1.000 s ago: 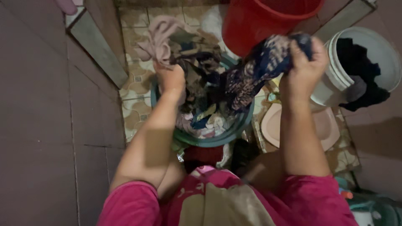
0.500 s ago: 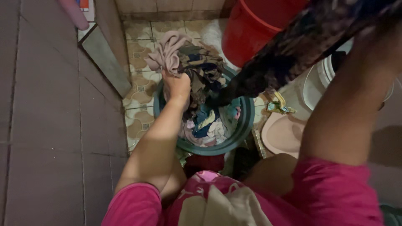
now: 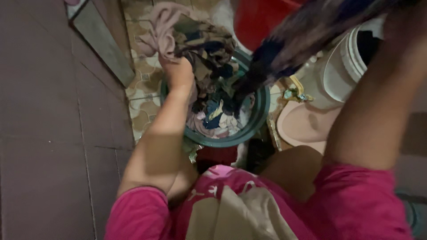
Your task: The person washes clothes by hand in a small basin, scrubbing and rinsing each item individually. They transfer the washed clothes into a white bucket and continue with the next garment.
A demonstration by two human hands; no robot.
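Note:
My left hand [image 3: 178,73] is closed on a bundle of wet clothes [image 3: 195,38], beige and dark patterned, held up over the far-left side of a green basin [image 3: 261,116]. More mixed clothes lie inside the basin. My right arm is raised at the right, and my right hand [image 3: 402,22] is blurred at the top edge. It grips a dark patterned cloth [image 3: 302,35] that stretches taut from the basin up to the top right.
A red bucket [image 3: 255,22] stands behind the basin. A white bucket [image 3: 344,66] with dark clothes is at the right, a pink basin [image 3: 302,126] below it. A small yellow-green rag [image 3: 294,93] lies between. Patterned floor tiles and a grey ledge [image 3: 100,44] are at the left.
My right hand has lifted the dark cloth from over the basin up toward the top right, stretching it out. My left hand keeps its bundle in much the same place.

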